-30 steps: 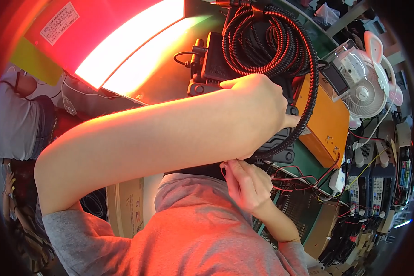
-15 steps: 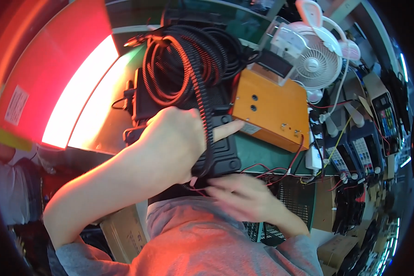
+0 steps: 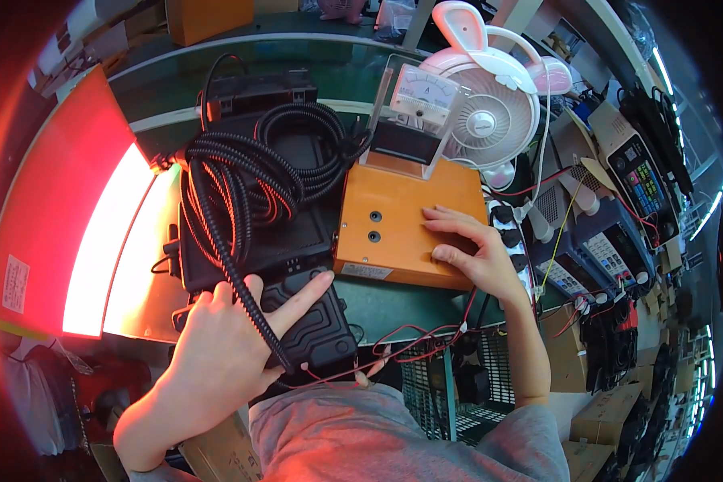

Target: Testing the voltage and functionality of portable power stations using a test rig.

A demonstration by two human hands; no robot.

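My left hand [image 3: 225,337] lies over the near left side of a small ribbed black box [image 3: 317,337], its index finger stretched across the top. A black corrugated cable [image 3: 233,277] runs down across this hand, between index finger and thumb, and appears held near its lower end; the palm's contact is hidden. Thin red wires [image 3: 410,341] and small clips [image 3: 369,373] trail from there along the bench edge. On the orange metal box [image 3: 414,201], my right hand [image 3: 474,249] rests with fingers spread on the top surface, holding nothing. Two dark round sockets [image 3: 374,226] show on that box.
Coiled corrugated cable [image 3: 297,120] lies on a larger black case [image 3: 297,241]. A dial meter [image 3: 422,92] stands on the orange box, before a white fan [image 3: 486,124]. Bench instruments [image 3: 610,249] crowd the right. A glowing panel [image 3: 112,241] stands left.
My right hand has moved from beside the cable's lower end up onto the orange box. My left hand stays at the small black box. The whole view has shifted.
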